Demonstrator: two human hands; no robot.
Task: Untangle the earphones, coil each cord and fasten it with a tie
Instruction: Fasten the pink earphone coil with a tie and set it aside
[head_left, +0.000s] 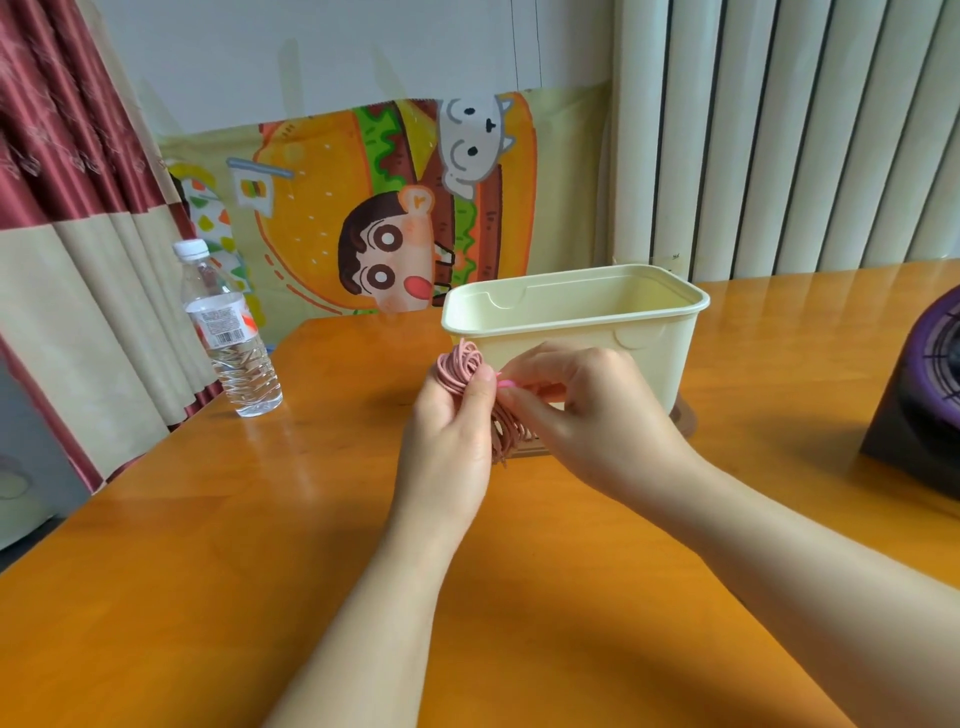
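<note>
A coiled pink earphone cord (460, 364) is held upright above the orange table (260, 545), just in front of the cream tub. My left hand (449, 436) grips the coil around its middle, thumb pressed on the front. The loops stick out above the fingers and below the palm. My right hand (582, 410) pinches a bright pink tie (506, 383) against the coil's middle. The earbuds and plug are hidden.
A cream plastic tub (649, 332) stands open right behind the hands. A clear water bottle (231, 332) stands at the table's left edge. A dark purple fan (919, 405) sits at the right edge. Curtains hang at left, a cartoon cloth behind.
</note>
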